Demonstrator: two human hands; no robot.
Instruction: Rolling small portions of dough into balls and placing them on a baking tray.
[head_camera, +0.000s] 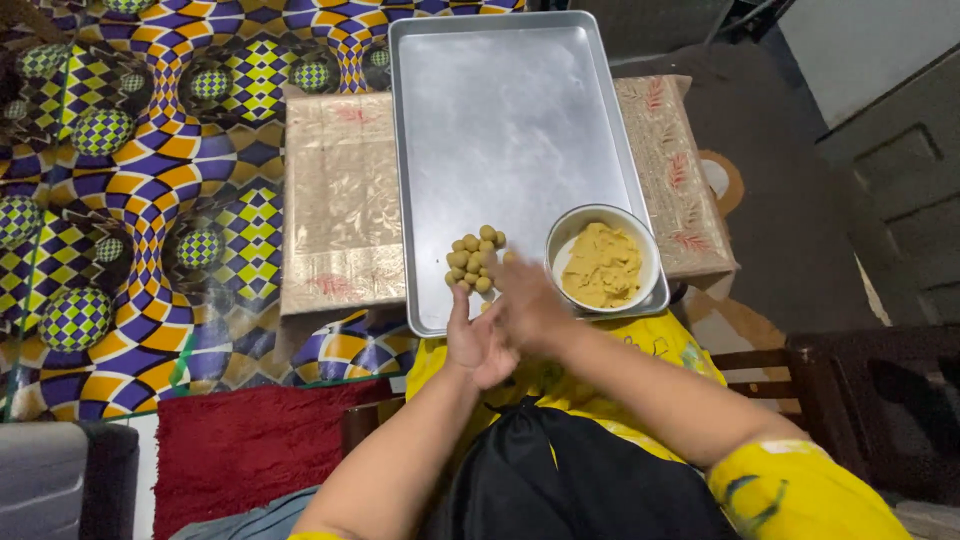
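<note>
On the near edge of the big tray, at about 6 o'clock: two hands meet, one pressed over the other.
Left hand (478, 345): it lies flat with the palm up and the fingers stretched toward 12 o'clock. It is open.
Right hand (527, 305): it lies flat on top of the left palm, fingers out. It is blurry. I cannot tell if anything sits between the two palms.
Dough balls (474, 259): a small pile of little yellow-brown balls rests on the tray, just past the fingertips, at about 11 o'clock from the hands. They touch each other.
Bowl (559, 234): a round metal bowl sits in the near right corner of the tray, at about 1 o'clock from the hands, just beside the balls.
Dough (602, 266): a soft yellow-brown lump lies inside the bowl.
Tray (510, 130): it is long, silver and shiny. Most of it is bare metal, out toward 12 o'clock.
Gold cloth (340, 200): it lies under the tray and sticks out at 9 o'clock and at 3 o'clock.
Patterned mat (130, 200): purple, orange, yellow and green shapes cover the ground at 9 o'clock.
Red rug (240, 440): it lies at about 8 o'clock from the hands.
Yellow sleeve (800, 490): it covers the right upper arm, at 5 o'clock.
</note>
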